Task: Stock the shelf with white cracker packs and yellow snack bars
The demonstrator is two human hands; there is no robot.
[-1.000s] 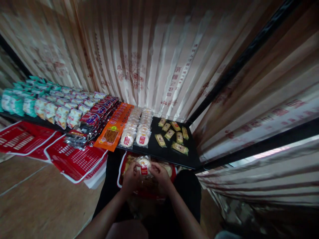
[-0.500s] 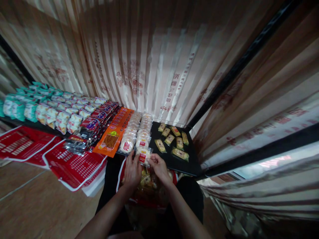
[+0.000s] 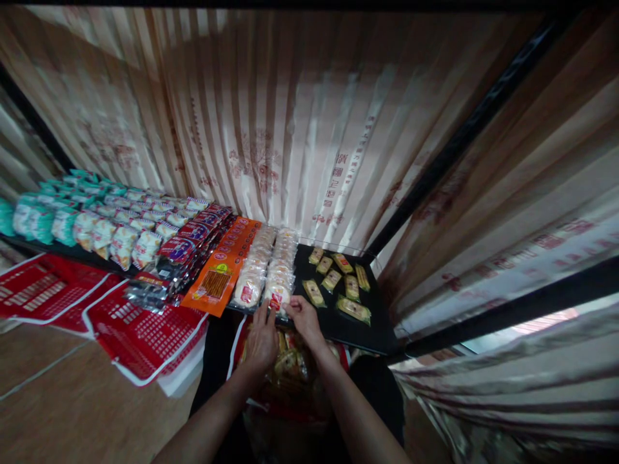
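At the near end of the right-hand row lies a clear-wrapped packet of round white crackers [image 3: 277,299] with a red label. My left hand [image 3: 262,341] rests its stretched fingers against the packet's near left edge. Thumb and fingers of my right hand [image 3: 304,318] pinch its near right corner. Just left of it runs a matching row of white cracker packets [image 3: 247,291]. Several small yellow-wrapped snack bars [image 3: 331,280] lie scattered on the black shelf [image 3: 333,328] to the right. Below my hands, between my knees, a red basket holds more wrapped snacks [image 3: 290,366].
Left of the crackers come an orange snack bag [image 3: 216,281], stacked dark red packets [image 3: 186,241], white packets [image 3: 123,241] and green packets [image 3: 41,219]. Red baskets [image 3: 149,338] stand on the floor at left. A pleated curtain [image 3: 271,129] hangs behind the shelf; a dark metal post [image 3: 449,151] slants at right.
The cracker packet in my hands has moved away from me and now lies against the row's near end. My left fingers have slid back to its near edge. The view has shifted slightly.
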